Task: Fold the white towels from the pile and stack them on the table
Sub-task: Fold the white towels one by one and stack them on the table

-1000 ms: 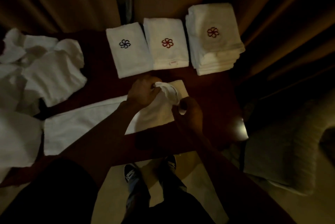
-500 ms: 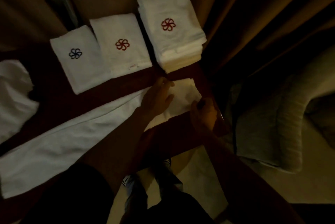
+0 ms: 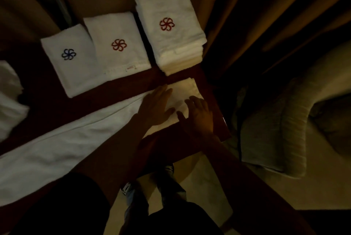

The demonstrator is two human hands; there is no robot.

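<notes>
A dark wooden table (image 3: 47, 98) stood before tan curtains (image 3: 247, 16), an armchair (image 3: 284, 120) to its right. At the back sat a stack of folded towels (image 3: 171, 44), two single folded towels (image 3: 106, 56) beside it, and the loose pile (image 3: 9, 98) at the left edge. Both arms reached forward to the right end of a long towel (image 3: 76, 136). The left hand (image 3: 157, 105) and right hand (image 3: 198, 115) lay flat on it, fingers straight and spread, gripping nothing.
</notes>
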